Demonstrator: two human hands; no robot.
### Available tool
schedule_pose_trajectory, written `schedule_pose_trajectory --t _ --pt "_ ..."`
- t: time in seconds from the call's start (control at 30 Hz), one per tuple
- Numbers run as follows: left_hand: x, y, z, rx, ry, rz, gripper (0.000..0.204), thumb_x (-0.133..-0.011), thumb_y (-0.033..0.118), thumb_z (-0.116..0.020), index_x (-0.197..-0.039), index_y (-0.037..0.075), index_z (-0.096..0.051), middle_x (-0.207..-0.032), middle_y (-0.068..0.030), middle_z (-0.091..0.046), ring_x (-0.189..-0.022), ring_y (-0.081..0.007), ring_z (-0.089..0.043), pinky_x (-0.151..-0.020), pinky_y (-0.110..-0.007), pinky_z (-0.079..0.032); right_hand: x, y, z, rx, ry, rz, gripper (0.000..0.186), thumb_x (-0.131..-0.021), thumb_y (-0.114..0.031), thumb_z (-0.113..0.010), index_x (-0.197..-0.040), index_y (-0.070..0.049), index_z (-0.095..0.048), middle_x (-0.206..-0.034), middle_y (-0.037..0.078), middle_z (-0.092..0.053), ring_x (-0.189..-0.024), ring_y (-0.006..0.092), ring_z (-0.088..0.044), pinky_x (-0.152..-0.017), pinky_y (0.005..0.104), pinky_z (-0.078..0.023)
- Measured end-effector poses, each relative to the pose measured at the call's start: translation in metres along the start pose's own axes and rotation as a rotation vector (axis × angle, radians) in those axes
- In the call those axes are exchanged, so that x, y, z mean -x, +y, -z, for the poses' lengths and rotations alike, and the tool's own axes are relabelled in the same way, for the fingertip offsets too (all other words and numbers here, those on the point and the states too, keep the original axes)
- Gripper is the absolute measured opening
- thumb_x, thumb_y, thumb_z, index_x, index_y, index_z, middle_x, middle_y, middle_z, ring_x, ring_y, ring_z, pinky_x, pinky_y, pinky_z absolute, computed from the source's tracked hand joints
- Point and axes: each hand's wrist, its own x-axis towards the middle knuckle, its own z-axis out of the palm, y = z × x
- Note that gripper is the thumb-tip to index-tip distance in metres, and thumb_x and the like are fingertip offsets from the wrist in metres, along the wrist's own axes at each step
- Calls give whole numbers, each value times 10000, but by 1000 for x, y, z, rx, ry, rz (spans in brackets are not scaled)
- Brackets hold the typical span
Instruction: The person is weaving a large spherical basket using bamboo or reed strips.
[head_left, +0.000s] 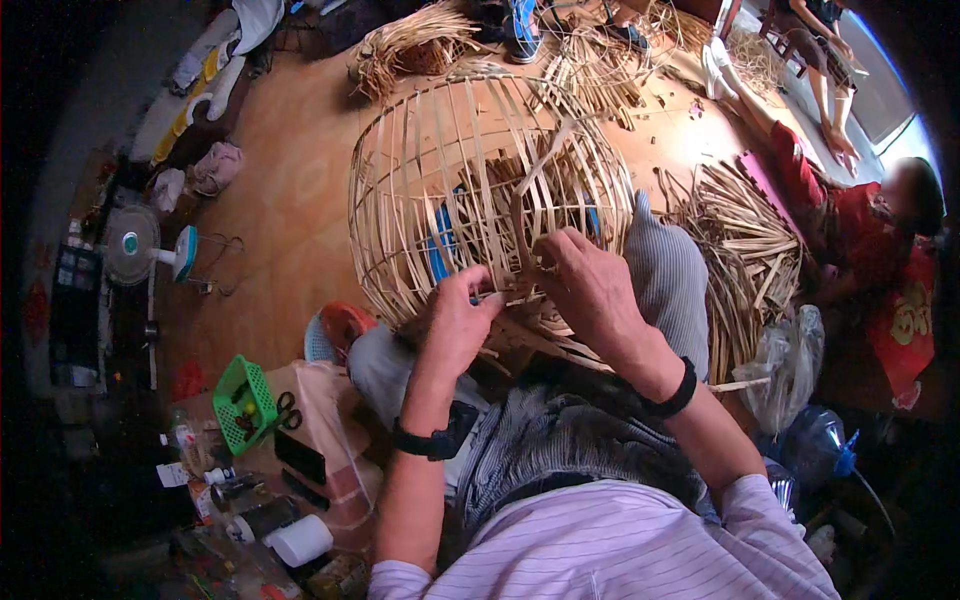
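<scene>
In the head view, a round, open basket (484, 185) sits just beyond the person's lap, over a smooth wooden floor (290, 180). Its flat, pale ribs and thin cross hoops already make a bulging shape; judging by the wide gaps and loose ends, the body looks formed but the near edge unfinished. At that edge the left hand (465, 300) curves its thumb and forefinger close together; the right hand (588, 285) has bent fingers, tips partly hidden, so whether either pinches a strip cannot be told. Dry, stiff strips (750, 260) lie heaped at right.
</scene>
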Motion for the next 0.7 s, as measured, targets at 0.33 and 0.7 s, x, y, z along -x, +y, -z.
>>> schedule_pose_trajectory --t 0.33,0.7 --pt "-6 0 8 104 -91 -42 235 -1011 91 -649 -1182 -63 -695 -1014 -157 -781 -947 -192 -735 -867 -368 -568 23 -15 -8 26 -89 122 496 -925 -336 -794 -1301 -92 -582 -1064 148 -586 -903 388 -709 -714 502 -574" --pt "-11 -15 11 90 -189 8 313 -1028 117 -648 -1296 -45 -659 -1141 -76 -723 -1070 -143 -657 -955 -332 -545 31 -12 -16 141 -43 180 399 -922 -300 -800 -1205 -74 -630 -1039 126 -612 -851 345 -713 -676 472 -575"
